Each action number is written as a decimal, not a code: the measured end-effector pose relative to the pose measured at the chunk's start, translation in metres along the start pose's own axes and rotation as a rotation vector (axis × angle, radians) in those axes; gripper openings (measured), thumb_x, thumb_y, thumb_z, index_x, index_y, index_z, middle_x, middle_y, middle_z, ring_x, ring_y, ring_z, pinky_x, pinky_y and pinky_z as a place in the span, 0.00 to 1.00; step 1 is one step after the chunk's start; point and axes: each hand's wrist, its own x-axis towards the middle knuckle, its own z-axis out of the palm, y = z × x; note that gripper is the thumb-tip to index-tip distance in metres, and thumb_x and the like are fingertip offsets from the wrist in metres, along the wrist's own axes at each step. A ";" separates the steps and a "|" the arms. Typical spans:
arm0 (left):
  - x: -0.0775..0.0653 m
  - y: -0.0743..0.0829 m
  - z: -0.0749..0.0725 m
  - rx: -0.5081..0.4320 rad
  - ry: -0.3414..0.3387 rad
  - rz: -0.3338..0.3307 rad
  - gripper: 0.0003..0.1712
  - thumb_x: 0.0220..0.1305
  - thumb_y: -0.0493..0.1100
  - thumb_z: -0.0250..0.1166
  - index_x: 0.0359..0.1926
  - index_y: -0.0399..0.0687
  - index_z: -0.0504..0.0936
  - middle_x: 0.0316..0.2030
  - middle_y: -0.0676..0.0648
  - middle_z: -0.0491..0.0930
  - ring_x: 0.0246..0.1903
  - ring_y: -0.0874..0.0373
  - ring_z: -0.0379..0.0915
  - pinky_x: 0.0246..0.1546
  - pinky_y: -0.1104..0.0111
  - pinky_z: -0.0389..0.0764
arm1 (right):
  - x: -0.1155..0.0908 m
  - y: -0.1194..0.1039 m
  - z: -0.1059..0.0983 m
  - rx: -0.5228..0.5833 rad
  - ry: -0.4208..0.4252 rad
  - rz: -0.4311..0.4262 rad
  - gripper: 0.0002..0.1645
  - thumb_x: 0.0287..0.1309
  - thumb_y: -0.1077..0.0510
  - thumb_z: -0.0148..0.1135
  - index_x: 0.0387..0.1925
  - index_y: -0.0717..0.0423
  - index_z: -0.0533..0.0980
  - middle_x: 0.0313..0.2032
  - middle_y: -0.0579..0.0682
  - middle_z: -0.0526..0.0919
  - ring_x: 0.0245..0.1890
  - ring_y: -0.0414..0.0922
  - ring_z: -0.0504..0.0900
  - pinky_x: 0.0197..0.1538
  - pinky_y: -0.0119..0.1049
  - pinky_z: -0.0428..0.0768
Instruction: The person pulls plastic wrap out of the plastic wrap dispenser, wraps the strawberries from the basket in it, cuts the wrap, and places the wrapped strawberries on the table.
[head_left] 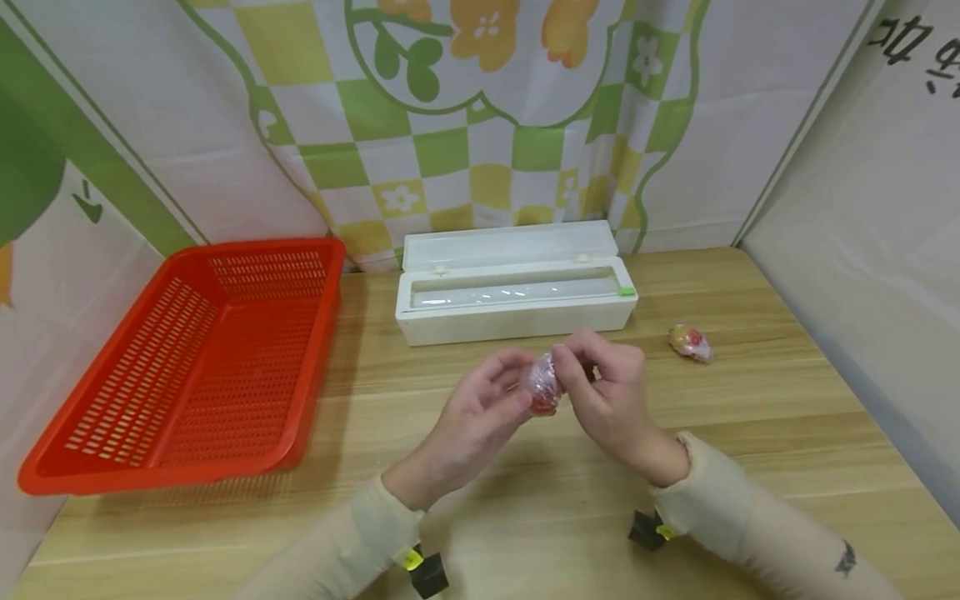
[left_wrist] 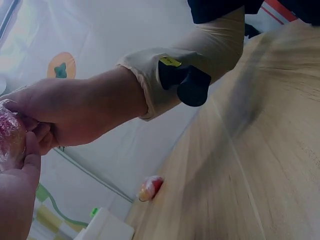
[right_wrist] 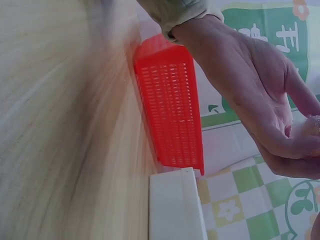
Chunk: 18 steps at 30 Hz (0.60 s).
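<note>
A small, round red-and-yellow fruit wrapped in clear cling film is held up over the table; its exact kind is hard to tell through the film. My left hand holds it between thumb and fingers, as the right wrist view also shows. On its other side, my right hand pinches the film at the fruit's upper edge with thumb and curled forefinger. In the left wrist view the wrapped fruit shows shiny, crinkled film. A second film-wrapped fruit, yellow and red, lies on the table at the right.
Behind the hands stands a white cling film box, its lid raised and a roll of film inside. A red perforated plastic basket sits at the left. Patterned cloth hangs along the back of the wooden table.
</note>
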 end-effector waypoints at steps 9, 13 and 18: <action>0.001 0.005 0.009 -0.095 -0.030 -0.033 0.23 0.69 0.44 0.55 0.59 0.38 0.63 0.51 0.49 0.72 0.48 0.61 0.70 0.47 0.74 0.75 | 0.001 -0.003 0.004 -0.029 -0.003 0.024 0.06 0.58 0.64 0.50 0.32 0.64 0.73 0.31 0.52 0.74 0.31 0.40 0.71 0.26 0.28 0.71; 0.002 0.005 0.012 -0.060 0.011 -0.047 0.37 0.62 0.48 0.64 0.63 0.33 0.58 0.49 0.50 0.70 0.44 0.63 0.69 0.39 0.77 0.73 | 0.000 -0.005 0.004 0.070 -0.103 0.111 0.09 0.61 0.64 0.52 0.38 0.61 0.79 0.44 0.57 0.77 0.46 0.47 0.74 0.44 0.35 0.76; 0.001 0.007 0.014 -0.021 0.023 -0.068 0.21 0.66 0.39 0.58 0.57 0.40 0.63 0.43 0.51 0.72 0.38 0.63 0.68 0.32 0.77 0.69 | 0.001 -0.007 0.000 0.243 -0.220 0.238 0.12 0.64 0.65 0.53 0.38 0.63 0.83 0.45 0.54 0.83 0.50 0.49 0.78 0.53 0.38 0.76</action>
